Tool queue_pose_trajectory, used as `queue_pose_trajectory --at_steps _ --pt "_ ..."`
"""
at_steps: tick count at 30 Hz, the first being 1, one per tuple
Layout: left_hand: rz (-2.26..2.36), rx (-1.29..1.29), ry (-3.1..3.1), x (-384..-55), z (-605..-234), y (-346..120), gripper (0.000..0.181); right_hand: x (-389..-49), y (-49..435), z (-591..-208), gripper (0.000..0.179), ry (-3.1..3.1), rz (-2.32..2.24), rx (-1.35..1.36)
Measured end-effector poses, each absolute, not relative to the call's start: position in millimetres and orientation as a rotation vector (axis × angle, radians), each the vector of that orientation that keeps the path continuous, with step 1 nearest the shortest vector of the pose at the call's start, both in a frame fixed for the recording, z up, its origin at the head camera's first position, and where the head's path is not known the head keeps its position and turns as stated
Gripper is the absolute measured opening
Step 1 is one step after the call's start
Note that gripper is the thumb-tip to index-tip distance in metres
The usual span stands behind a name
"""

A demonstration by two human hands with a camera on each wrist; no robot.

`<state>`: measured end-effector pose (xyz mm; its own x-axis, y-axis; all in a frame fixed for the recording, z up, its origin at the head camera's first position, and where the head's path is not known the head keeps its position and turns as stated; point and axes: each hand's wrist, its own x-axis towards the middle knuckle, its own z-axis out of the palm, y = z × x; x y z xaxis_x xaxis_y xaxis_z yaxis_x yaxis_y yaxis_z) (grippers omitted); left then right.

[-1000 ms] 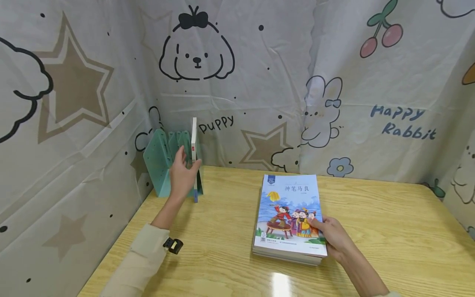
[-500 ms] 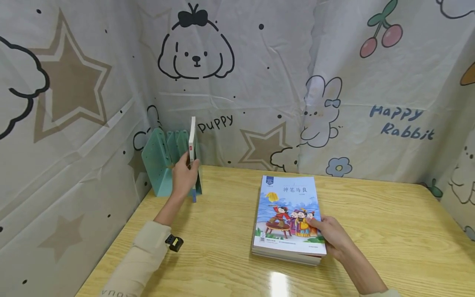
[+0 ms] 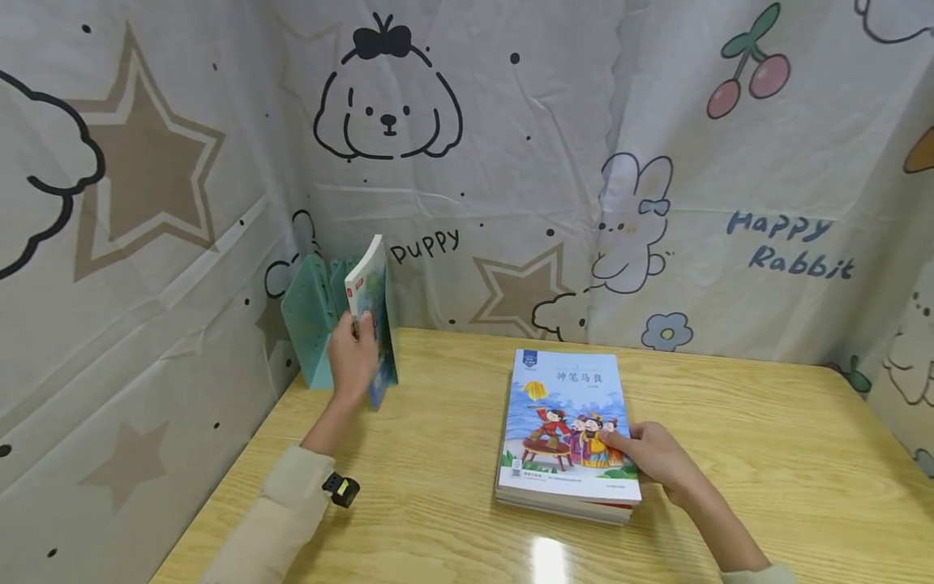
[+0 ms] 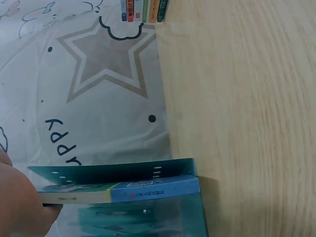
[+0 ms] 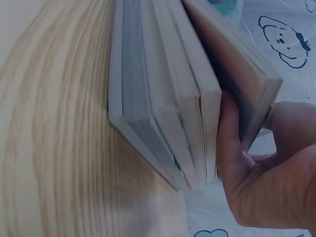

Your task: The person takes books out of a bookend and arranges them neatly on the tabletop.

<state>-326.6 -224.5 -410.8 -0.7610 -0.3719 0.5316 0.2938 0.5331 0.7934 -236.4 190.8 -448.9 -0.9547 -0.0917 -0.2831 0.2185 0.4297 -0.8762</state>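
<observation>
In the head view my left hand (image 3: pixel 353 354) pinches a thin book (image 3: pixel 369 280) with a white and blue spine. That book stands on edge at the right side of a mint-green book stand (image 3: pixel 306 332), its top tipped to the left. The left wrist view shows the spine (image 4: pixel 153 190) close by the stand's green end panel (image 4: pixel 123 170). Farther right, my right hand (image 3: pixel 660 458) grips the blue picture-cover book (image 3: pixel 565 405) on top of a stack. In the right wrist view fingers reach under this top book (image 5: pixel 256 74), parting it from the books below (image 5: pixel 168 94).
The wooden table (image 3: pixel 438 454) runs around the stack and between it and the stand. A printed curtain (image 3: pixel 474 186) closes off the back and left side. Several coloured book spines (image 4: pixel 143 11) show at the top of the left wrist view.
My left hand has closed on the book in the stand and tipped it leftward, so its front cover now shows. The right hand stays at the stack, the top book shifting slightly.
</observation>
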Motion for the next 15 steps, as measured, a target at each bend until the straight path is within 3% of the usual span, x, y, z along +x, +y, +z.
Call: queue_pose_trajectory --at_steps 8,15 --pt "-1.165 -0.015 -1.982 -311 -396 -225 0.03 -236 194 -446 0.056 2.783 -1.005 0.01" --pt "-1.116 -0.064 -1.852 -297 -379 -222 0.035 -234 193 -443 0.059 2.797 -0.953 0.012"
